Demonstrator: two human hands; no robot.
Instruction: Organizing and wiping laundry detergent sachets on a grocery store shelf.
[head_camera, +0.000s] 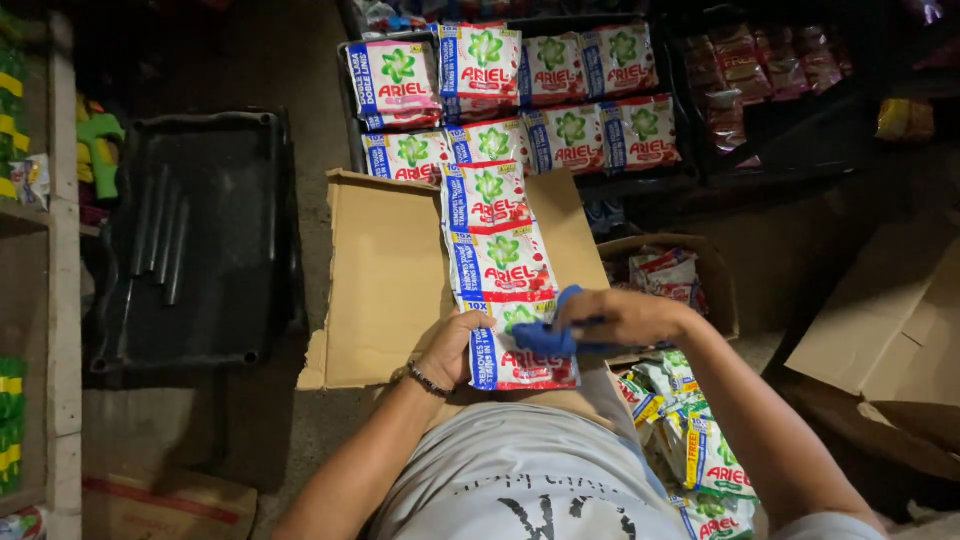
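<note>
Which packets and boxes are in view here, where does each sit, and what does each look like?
Sachet strip: hangs from the left hand up to the tray; white, red, green.
Blue object: in the right hand, against the strip.
Sachet rows: dark tray, top centre; same colours.
Loose sachets: lower right.
Cardboard sheet: centre floor; brown.
Small box: right of strip; brown, holding packets.

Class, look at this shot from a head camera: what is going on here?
A person holds a strip of joined detergent sachets over a flattened cardboard sheet. The left hand grips the lowest sachet at its edge, while the right hand holds a blue tool, whose kind cannot be told, against it. Ahead, a dark tray holds more sachets in rows. An open cardboard box with packets stands to the right, and loose sachets lie by the person's right arm.
</note>
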